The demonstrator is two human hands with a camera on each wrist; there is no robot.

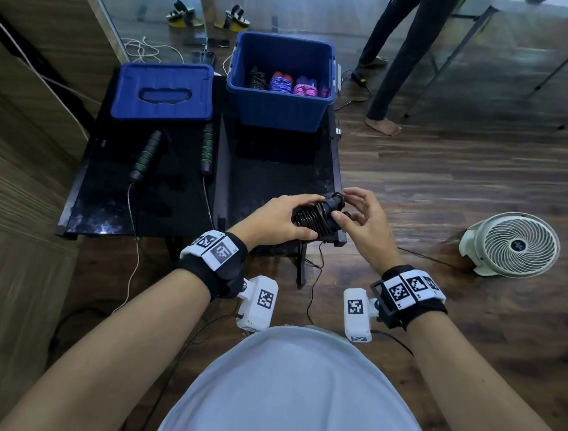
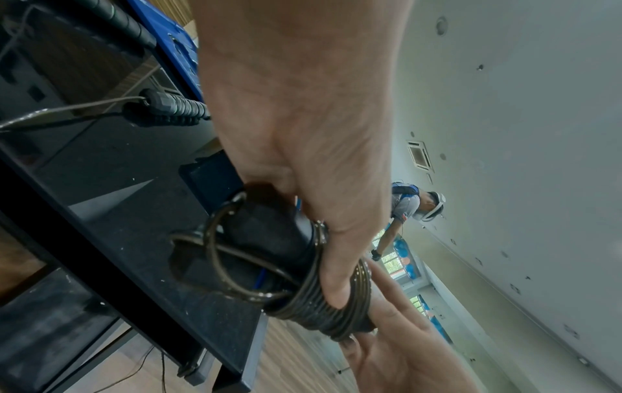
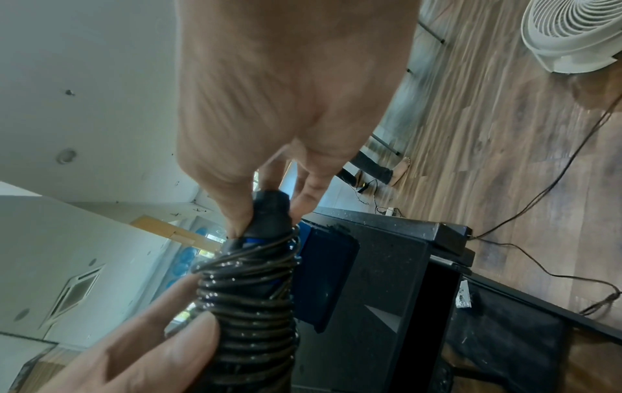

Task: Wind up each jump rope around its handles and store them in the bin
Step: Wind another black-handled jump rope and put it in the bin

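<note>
My left hand (image 1: 282, 220) grips a black jump rope (image 1: 315, 216) whose dark cable is coiled tightly round its paired handles, over the table's front right corner. My right hand (image 1: 354, 214) pinches the handle end of that bundle (image 3: 269, 215) with thumb and fingers. The coils (image 2: 323, 305) show under my left thumb, with a loose loop at the handle tips. A second rope with black, green-ringed handles (image 1: 146, 155) (image 1: 207, 148) lies unwound on the table, its cable hanging off the front edge. The open blue bin (image 1: 279, 106) at the back holds several wound ropes.
The bin's blue lid (image 1: 163, 90) lies on the black table (image 1: 161, 205) left of the bin. A white floor fan (image 1: 511, 245) stands at right. Another person's legs (image 1: 400, 54) stand behind the bin. Cables trail across the wooden floor.
</note>
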